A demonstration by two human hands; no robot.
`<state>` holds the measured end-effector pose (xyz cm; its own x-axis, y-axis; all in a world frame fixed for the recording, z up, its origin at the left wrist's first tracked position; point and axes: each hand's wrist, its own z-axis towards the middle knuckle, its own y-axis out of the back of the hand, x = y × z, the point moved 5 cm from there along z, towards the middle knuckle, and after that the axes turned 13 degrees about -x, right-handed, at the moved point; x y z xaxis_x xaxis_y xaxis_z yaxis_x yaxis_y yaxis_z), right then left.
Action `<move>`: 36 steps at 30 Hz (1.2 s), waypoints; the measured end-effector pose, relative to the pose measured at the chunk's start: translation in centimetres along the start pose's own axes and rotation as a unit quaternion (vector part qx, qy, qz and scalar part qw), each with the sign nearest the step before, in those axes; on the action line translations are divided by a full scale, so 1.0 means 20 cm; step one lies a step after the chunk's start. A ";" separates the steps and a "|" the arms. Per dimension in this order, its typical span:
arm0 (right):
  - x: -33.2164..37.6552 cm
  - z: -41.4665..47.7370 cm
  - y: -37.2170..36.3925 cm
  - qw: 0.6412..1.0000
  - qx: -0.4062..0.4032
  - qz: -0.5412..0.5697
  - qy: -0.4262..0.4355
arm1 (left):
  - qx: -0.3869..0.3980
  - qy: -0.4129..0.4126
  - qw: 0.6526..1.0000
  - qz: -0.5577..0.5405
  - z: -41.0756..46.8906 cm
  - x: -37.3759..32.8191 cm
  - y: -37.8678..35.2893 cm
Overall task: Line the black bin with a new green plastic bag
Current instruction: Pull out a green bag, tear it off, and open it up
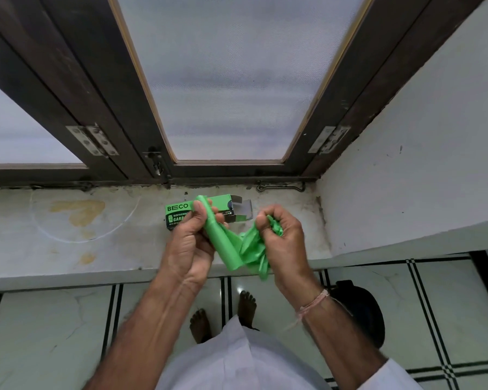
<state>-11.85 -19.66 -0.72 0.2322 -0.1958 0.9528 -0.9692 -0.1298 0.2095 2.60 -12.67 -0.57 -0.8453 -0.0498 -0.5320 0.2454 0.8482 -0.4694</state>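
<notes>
Both hands grasp a green plastic bag (231, 249) above a stained ledge (68, 235): left hand (193, 237) pinching the rolled part, right hand (282, 235) clenching crumpled plastic. Open green box (209, 211) at twelve o'clock; black bin (361, 311) at four o'clock on tiled floor (40, 333).

Both hands (193, 243) (283, 237) grip the green bag (231, 249) above the sill (68, 249).

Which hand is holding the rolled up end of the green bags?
The left hand pinches the tight roll; the right hand grips only crumpled loose plastic.
</notes>
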 end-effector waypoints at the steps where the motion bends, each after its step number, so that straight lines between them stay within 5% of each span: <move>1: -0.01 0.00 0.03 1.000 -0.008 0.020 -0.020 | -0.006 -0.007 1.000 -0.006 0.01 -0.01 0.01; 10: -0.03 0.00 0.00 0.965 0.090 0.183 -0.166 | -0.033 -0.026 0.999 -0.008 0.07 -0.06 0.08; 15: -0.01 0.05 0.13 0.992 0.072 0.044 -0.095 | -0.054 -0.050 0.997 -0.006 0.10 -0.10 0.14; 20: 0.06 -0.10 0.02 0.962 0.201 -0.175 0.066 | -0.033 -0.034 0.999 -0.005 0.06 -0.02 0.05; 29: 0.04 -0.08 0.04 0.994 0.087 0.043 0.045 | -0.055 -0.070 0.992 0.090 0.06 0.02 0.04; 31: 0.03 -0.05 0.08 0.994 0.065 0.085 0.003 | -0.065 -0.218 0.941 0.251 0.06 -0.03 0.08; 34: -0.01 0.03 0.16 0.991 0.016 0.123 -0.042 | -0.129 -0.480 0.658 0.565 0.06 -0.14 0.14; 36: -0.03 0.08 0.21 0.991 0.000 0.124 -0.055 | -0.144 -0.480 0.584 0.639 0.11 -0.18 0.19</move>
<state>-15.91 -21.62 -0.76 -0.0056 -0.3267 0.9451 -0.9976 -0.0637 -0.0279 7.60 -10.48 -1.98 0.6296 0.5653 -0.5329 0.1779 0.5629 0.8072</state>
